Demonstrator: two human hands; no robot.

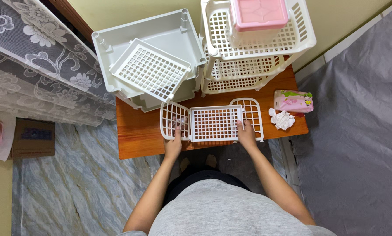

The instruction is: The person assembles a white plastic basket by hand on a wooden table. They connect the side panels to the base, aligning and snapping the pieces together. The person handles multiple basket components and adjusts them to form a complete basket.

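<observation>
While gripped: grid panel point(216, 123) nr table edge point(161, 153).

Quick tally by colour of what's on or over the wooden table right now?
White: 6 - lattice panel held by left hand and right hand, loose grid panel, solid tray, stacked basket rack, lidded box body, crumpled tissue
Pink: 2 - lid, wipes pack
Total: 8

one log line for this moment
left hand: grips grid tray left edge | right hand: grips right edge | tray: flat on wooden table | right of it: crumpled tissue, pink pack
</observation>
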